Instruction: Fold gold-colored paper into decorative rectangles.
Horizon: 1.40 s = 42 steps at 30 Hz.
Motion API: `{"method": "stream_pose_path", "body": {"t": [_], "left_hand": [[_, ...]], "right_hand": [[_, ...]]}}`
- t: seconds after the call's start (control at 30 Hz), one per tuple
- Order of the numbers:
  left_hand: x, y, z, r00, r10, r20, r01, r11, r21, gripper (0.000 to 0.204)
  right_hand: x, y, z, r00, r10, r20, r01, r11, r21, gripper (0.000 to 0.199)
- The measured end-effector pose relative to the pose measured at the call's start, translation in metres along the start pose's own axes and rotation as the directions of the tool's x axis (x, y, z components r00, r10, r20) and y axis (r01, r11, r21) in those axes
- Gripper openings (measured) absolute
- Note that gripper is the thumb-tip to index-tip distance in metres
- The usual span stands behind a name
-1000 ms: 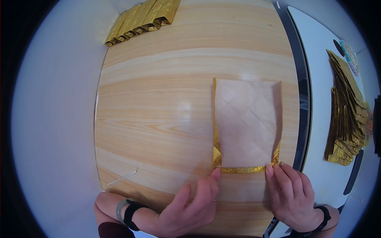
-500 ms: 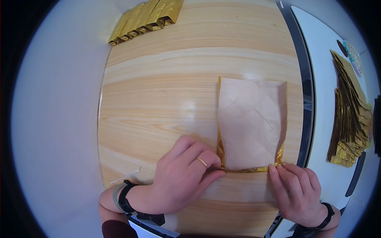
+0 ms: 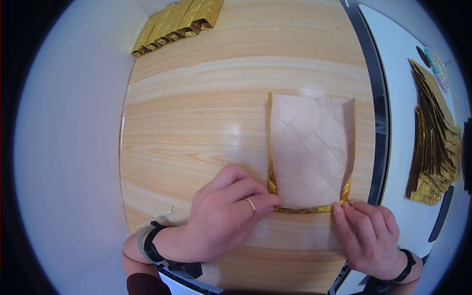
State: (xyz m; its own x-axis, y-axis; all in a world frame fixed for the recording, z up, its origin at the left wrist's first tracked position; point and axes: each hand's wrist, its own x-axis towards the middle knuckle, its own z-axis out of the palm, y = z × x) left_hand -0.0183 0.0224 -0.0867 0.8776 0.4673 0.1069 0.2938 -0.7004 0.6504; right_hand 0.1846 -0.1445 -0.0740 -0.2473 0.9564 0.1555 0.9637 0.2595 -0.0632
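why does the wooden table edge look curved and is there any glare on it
Head view: fisheye bends the round light wooden table toward the rim, corners go black; a pale glare patch sits above the creased tan paper sheet with gold edges; left hand and right hand look sharp.

A row of folded gold paper pieces (image 3: 178, 23) lies at the far edge of the pale wooden surface (image 3: 196, 132); a stack of gold paper sheets (image 3: 433, 147) rests on the white side table (image 3: 398, 73).

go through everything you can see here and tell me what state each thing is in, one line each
Paper sheet: flat on the table, pale side up, gold edges folded in.
Left hand: pressing the sheet's lower left corner.
Right hand: pinching the lower right corner.
Folded gold pieces: lined up at the far edge.
Gold sheet stack: fanned, untouched.
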Motion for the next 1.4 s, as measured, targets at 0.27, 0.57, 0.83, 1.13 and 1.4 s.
{"method": "stream_pose_path", "body": {"t": [0.27,0.57,0.83,1.13,1.4], "left_hand": [[0.002,0.005,0.001,0.998,-0.065,0.017,0.066,0.997,-0.046,0.024],[0.002,0.001,0.005,1.0,-0.022,0.005,0.022,1.0,-0.008,0.024],[-0.005,0.003,0.01,0.914,0.385,0.13,-0.401,0.806,0.436,0.054],[-0.01,0.006,0.011,0.889,0.437,0.135,-0.437,0.724,0.534,0.05],[-0.01,0.001,0.0,0.948,0.308,0.078,-0.291,0.745,0.6,0.044]], "right_hand": [[0.0,0.002,-0.001,1.0,-0.004,0.006,0.004,1.0,0.016,0.046],[0.0,-0.005,-0.009,0.991,0.022,0.133,-0.011,0.997,-0.078,0.048],[0.0,-0.006,-0.008,0.986,0.036,0.162,-0.022,0.996,-0.085,0.047],[-0.001,0.006,-0.006,0.997,-0.059,0.041,0.064,0.989,-0.134,0.034],[0.005,0.022,0.002,0.965,-0.262,0.018,0.258,0.959,0.112,0.034]]}}
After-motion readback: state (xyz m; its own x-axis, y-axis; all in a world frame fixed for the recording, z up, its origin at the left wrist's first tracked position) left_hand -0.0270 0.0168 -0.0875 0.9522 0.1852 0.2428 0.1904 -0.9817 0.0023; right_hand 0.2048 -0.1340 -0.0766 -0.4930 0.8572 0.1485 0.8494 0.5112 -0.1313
